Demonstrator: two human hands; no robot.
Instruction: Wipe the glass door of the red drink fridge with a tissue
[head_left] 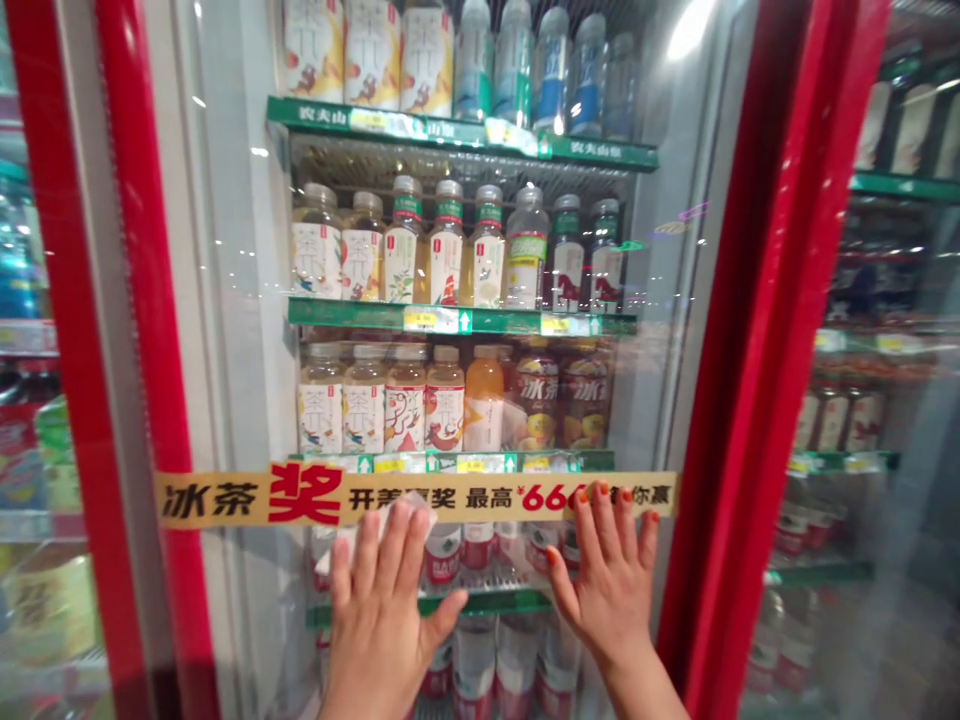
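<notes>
Both of my hands are raised in front of a glass fridge door (247,400). My left hand (384,600) lies flat with its fingers stretched upward. Under its fingertips is a thin white tissue or cloth (421,506), pressed against the glass and mostly covered by the hand. To the right, my right hand (611,570) rests on the door with spread fingers and orange-red nails, holding nothing visible. Its fingertips overlap a long yellow sticker strip (247,498) with black and red lettering, which runs across the door.
Behind the glass, green-edged shelves (495,317) carry rows of drink bottles (401,245). Red frame posts stand at the left (142,300) and right (772,330) of the door. More stocked drinks (832,420) show in the fridge at right. Lights reflect in the glass.
</notes>
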